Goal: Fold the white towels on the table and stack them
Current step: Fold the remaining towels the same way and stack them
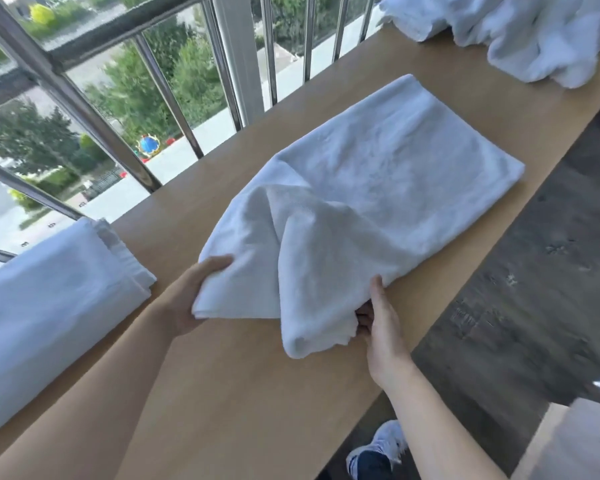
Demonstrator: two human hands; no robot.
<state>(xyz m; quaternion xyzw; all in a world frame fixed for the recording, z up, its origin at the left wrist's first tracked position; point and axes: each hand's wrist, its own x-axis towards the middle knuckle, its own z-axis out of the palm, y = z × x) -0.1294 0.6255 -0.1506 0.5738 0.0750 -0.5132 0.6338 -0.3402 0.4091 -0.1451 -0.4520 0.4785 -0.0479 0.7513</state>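
A white towel [388, 174] lies partly folded in the middle of the tan table [222, 393]. Its near end is lifted and bunched. My left hand [191, 292] grips the near left corner, thumb on top. My right hand [378, 323] grips the near right edge, fingers tucked under the cloth. A stack of folded white towels [49, 299] rests at the left end of the table. A heap of unfolded white towels [534, 36] sits at the far right end.
A metal railing [167, 88] runs along the table's far side, with trees and a street beyond. Dark floor [534, 271] lies to the right of the table. My shoe [385, 445] shows below, and a pale box corner [575, 445] at the bottom right.
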